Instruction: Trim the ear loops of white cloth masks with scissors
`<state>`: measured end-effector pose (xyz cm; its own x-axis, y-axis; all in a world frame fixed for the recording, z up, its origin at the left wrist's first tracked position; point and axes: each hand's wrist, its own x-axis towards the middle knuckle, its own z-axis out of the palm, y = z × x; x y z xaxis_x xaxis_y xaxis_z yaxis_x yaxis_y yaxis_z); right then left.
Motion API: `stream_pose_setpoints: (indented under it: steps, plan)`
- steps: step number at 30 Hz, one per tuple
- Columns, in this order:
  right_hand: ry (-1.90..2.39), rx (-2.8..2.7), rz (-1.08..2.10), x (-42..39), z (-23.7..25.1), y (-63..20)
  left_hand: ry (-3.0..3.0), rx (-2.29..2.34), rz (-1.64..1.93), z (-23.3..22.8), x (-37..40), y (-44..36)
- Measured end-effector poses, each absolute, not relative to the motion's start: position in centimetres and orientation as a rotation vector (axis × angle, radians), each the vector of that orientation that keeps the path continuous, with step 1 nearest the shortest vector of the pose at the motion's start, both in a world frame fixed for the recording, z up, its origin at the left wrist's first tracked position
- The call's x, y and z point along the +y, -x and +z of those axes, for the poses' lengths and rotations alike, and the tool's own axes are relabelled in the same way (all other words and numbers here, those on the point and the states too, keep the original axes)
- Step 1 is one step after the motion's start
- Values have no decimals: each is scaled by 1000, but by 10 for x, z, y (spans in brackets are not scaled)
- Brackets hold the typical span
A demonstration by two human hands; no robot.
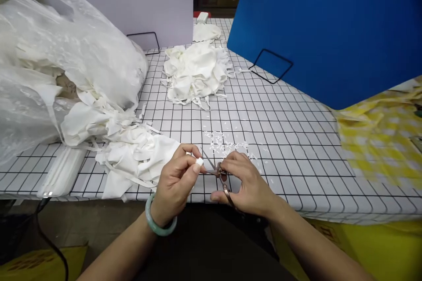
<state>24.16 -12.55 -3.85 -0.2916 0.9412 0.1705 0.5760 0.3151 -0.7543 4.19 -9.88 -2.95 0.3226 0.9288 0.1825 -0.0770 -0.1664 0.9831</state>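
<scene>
gridded table (280, 140), white scrap (199, 162) in left hand (174, 182)

- The scene is seen from one head-worn camera, aimed forward and down.
- The near edge of the grid-patterned table (296, 140) is viewed closely, from above.
- The blue board (329, 30) is taken in farther back.

Light: bright, even, from overhead; soft shadows.
Blur: yellow cloth (382, 136) far right of the fingers smeared.
Edges: wide-angle bending.
</scene>
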Motion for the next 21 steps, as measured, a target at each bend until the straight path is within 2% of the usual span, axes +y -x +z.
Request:
stream_pose_setpoints:
  steps: [21]
  plan:
    - [1251, -2013, 736, -130, -33, -245, -1518, 695, 1051, -35, -98, -45]
